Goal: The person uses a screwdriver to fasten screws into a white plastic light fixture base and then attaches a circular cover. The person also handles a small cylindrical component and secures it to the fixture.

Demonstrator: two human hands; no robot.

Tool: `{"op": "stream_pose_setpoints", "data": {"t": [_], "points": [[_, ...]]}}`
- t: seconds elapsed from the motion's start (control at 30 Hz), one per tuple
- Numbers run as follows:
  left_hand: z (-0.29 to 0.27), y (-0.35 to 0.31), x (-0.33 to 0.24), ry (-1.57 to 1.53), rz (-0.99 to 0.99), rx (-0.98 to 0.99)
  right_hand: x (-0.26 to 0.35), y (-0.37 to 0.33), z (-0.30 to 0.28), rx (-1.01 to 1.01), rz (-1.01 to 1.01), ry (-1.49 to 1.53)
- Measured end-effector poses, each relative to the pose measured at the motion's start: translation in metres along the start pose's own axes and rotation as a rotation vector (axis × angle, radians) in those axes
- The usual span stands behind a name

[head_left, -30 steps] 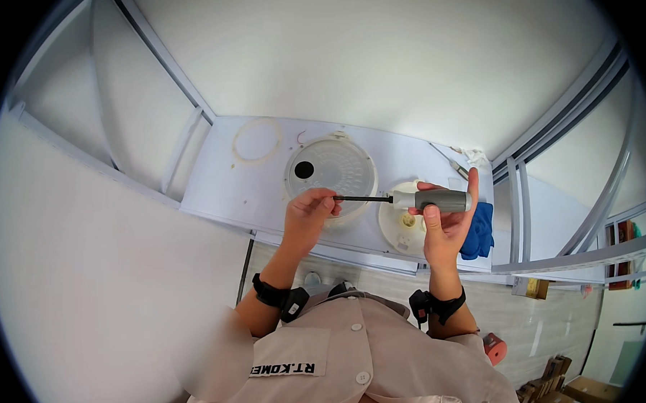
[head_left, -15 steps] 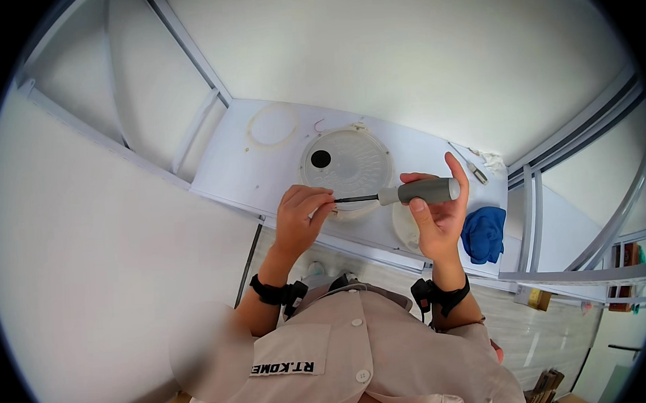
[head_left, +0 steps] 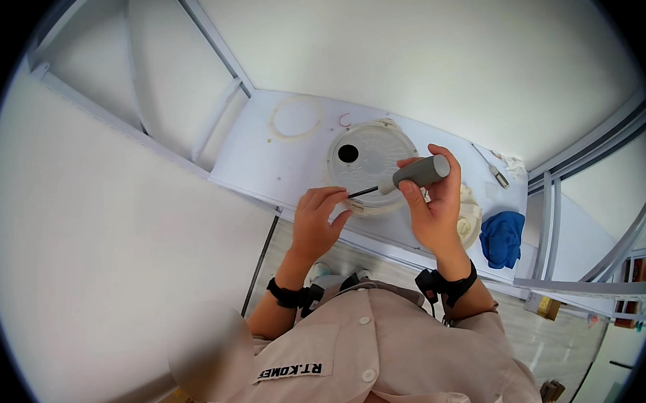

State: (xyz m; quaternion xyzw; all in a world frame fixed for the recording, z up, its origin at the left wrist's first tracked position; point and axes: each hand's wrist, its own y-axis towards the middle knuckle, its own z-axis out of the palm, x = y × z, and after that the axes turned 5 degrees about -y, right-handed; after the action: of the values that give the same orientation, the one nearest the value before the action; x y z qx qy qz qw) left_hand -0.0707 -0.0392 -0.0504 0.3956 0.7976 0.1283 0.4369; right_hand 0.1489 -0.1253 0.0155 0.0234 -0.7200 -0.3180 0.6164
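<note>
A screwdriver [head_left: 421, 170] with a thick grey handle and dark shaft lies across both my hands, above the table. My right hand [head_left: 439, 214] holds its handle, thumb on the near side and fingers behind. At the shaft's tip, the fingertips of my left hand [head_left: 318, 220] are pinched together; whether a small part is also between them is hidden. Beneath the tool sits a round, translucent white plastic housing [head_left: 368, 156] with a dark round spot on its left part. A cream round part [head_left: 468, 224] shows partly behind my right wrist.
On the white table [head_left: 249, 158], a thin cream ring [head_left: 275, 124] lies far left, near a small red curved wire [head_left: 343, 120]. A second screwdriver [head_left: 498, 174] and crumpled white material [head_left: 514, 166] lie right, above a blue cloth [head_left: 503, 238]. Frame posts [head_left: 542, 217] border the table's right end.
The screwdriver's handle has tilted upward and my right hand has turned with it. The whole view has shifted, so the table sits farther right. My left fingertips stay at the shaft's tip.
</note>
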Motion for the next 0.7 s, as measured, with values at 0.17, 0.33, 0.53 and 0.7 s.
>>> {"op": "stream_pose_setpoints", "data": {"t": [0.17,0.33,0.53,0.7], "points": [[-0.001,0.002,-0.002,-0.013,-0.017,0.015,0.010,0.010,0.007,0.021,-0.025,-0.092],[-0.001,-0.001,-0.001,-0.026,-0.030,0.028,0.018,0.021,0.011,0.076,-0.006,-0.149],[0.000,-0.002,-0.001,-0.042,-0.029,0.029,0.018,0.030,0.015,0.091,-0.031,-0.267],[0.003,-0.003,0.000,-0.088,-0.057,-0.012,0.030,0.037,0.023,0.156,-0.246,-0.495]]}}
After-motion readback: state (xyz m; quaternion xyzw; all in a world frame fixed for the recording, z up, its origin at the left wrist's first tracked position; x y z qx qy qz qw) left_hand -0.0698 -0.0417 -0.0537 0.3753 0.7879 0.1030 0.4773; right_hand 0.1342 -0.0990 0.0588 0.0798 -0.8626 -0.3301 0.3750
